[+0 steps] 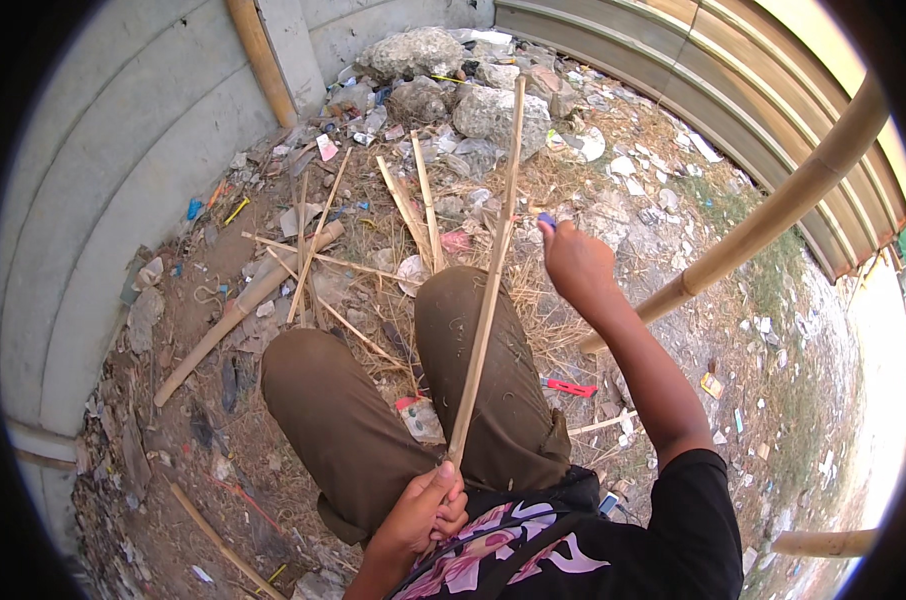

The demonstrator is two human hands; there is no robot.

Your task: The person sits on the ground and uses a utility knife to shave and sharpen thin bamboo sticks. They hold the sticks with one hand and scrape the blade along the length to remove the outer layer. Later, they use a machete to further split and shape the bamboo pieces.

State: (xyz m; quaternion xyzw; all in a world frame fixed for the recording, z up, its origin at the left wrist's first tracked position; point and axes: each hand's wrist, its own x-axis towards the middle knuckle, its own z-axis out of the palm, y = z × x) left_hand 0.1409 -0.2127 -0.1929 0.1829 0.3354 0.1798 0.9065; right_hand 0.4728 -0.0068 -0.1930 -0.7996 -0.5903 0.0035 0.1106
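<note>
Head view: left hand (435, 508) grips the stick's (494, 265) near end, right hand (580, 262) clutches a blue tool (546, 220) beside it! Split strips (403, 210) ahead look done; this stick seems unfinished, the pole (243, 308) unsplit.

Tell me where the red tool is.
In the head view, right of centre, the red tool shows on the ground between the right trouser leg and the right forearm.
</note>
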